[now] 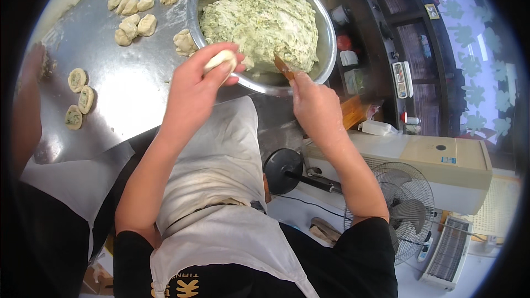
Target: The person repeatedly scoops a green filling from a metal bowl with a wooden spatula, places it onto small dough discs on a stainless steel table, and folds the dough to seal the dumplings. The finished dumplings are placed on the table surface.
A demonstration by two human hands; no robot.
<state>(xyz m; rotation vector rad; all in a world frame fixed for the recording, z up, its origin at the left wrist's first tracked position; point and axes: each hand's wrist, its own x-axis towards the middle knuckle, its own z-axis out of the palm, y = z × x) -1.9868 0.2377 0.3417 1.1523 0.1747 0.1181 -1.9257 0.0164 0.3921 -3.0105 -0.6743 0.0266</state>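
Observation:
My left hand [198, 78] is closed around a piece of pale dough [221, 61] at the near left rim of a large metal bowl [329, 37]. A heap of greenish-white chopped filling [261, 20] fills much of that bowl. In my right hand [316, 103] is a flat brown spatula [283, 66], its tip against the filling's near side. Left of the bowl, several lumps of dough [147, 25] lie on the metal table [153, 62]. Farther left are flat dough pieces with green-flecked filling [77, 80].
A co-worker's arm [27, 111] reaches over the table at the far left, near a long mass of dough [62, 6]. To the right are dark shelves with a scale [401, 79], a beige appliance [447, 157] and a standing fan [397, 211].

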